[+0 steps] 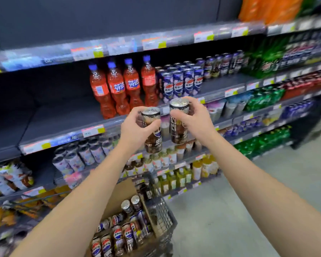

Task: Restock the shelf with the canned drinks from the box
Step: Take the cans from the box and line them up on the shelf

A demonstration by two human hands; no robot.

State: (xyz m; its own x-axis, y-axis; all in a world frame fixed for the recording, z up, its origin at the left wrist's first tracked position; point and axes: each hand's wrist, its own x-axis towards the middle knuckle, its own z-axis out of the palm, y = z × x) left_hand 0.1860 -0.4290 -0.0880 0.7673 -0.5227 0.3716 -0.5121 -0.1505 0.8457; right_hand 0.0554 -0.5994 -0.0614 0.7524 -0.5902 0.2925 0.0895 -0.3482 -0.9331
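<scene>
My left hand (132,127) grips a dark brown Pepsi can (153,135), held upright in front of the shelf edge. Beside it, my right hand (195,119) grips a second dark Pepsi can (178,123), slightly higher. The two cans are close together, nearly touching. Behind them the shelf (63,117) holds orange soda bottles (119,86) and blue Pepsi cans (182,82), with bare dark shelf to the left. Below, a cardboard box (119,197) with several Pepsi cans (119,236) sits in a grey cart basket (161,214).
Lower shelves carry rows of bottled drinks (78,154) and green packs (263,143). The upper shelf edge (137,43) has price tags. Grey floor (248,201) lies to the right of the cart.
</scene>
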